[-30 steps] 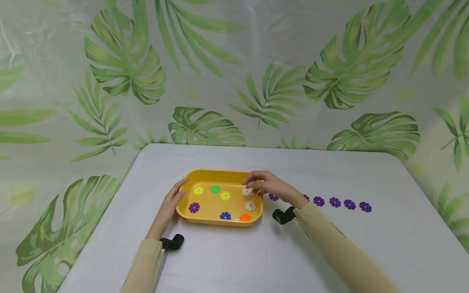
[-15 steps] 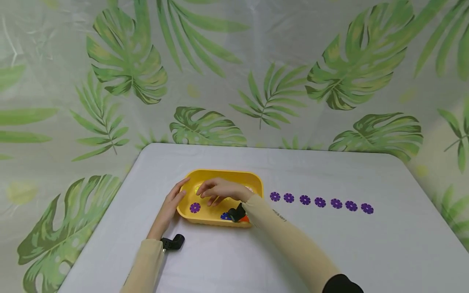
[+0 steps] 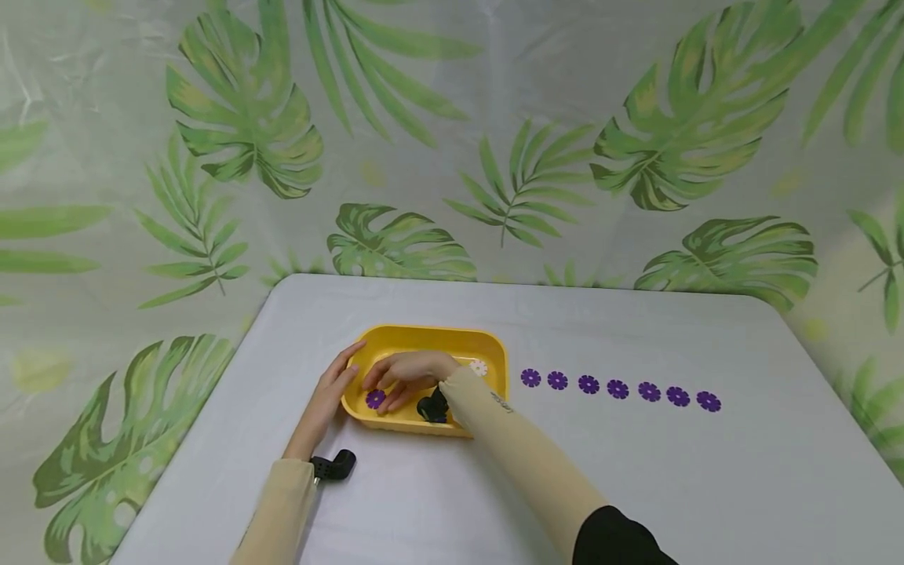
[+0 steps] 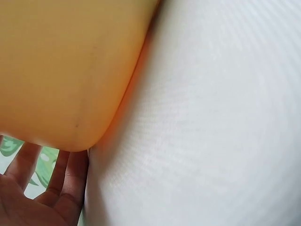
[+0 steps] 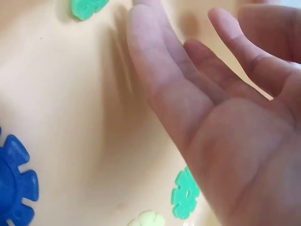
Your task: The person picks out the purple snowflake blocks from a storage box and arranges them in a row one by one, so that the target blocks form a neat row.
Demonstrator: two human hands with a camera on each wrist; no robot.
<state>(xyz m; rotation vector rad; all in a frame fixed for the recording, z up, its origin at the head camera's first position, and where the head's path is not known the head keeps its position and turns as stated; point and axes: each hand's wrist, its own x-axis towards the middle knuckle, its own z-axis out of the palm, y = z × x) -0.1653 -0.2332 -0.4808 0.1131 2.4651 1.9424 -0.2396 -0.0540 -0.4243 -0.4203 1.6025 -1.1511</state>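
A yellow plastic tray (image 3: 431, 333) stands on the white-covered table. My left hand (image 3: 330, 392) rests against its left end, fingertips at the rim; in the left wrist view the fingers (image 4: 70, 176) lie along the outer wall. Inside the tray, my right hand (image 3: 402, 378) hovers with loosely bent fingers and a visible gap between them. Close by its fingertips lies a purple notched flower disc (image 3: 375, 399). The right wrist view shows a blue disc (image 5: 14, 183), a green disc (image 5: 186, 193) and a pale yellow one (image 5: 148, 219) around the hand.
To the tray's right, several purple flower discs (image 3: 588, 384) lie in a row on the table (image 3: 636, 337). A white disc (image 3: 478, 367) sits near the tray's right end. Behind the table hangs a leaf-patterned curtain (image 3: 395, 157).
My right hand has moved left from the tray's right end to near the purple disc. The left hand stays at the tray's left end.
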